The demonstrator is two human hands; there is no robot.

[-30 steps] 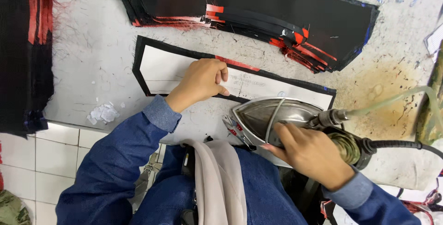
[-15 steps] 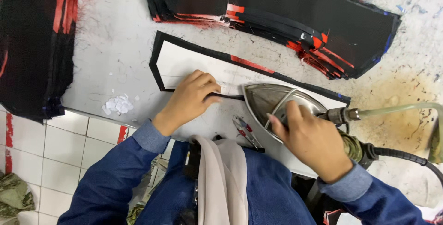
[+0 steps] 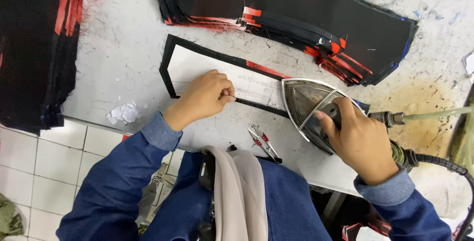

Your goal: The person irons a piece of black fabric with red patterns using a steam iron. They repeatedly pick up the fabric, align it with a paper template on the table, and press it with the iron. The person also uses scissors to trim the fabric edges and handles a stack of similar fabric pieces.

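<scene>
Right hand [image 3: 363,142] clamped on iron [image 3: 308,105] handle, iron on right end of template [image 3: 217,75]. Left hand [image 3: 205,95] pinches the folded black fabric edge [image 3: 256,106] against template, mid-table [image 3: 123,58]. Snips [image 3: 264,142] near.

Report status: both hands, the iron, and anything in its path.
Left hand pinching the black folded edge of the white-lined panel. Right hand gripping the iron, set on the panel's right end. Thread snips lie near, not blocking.
</scene>
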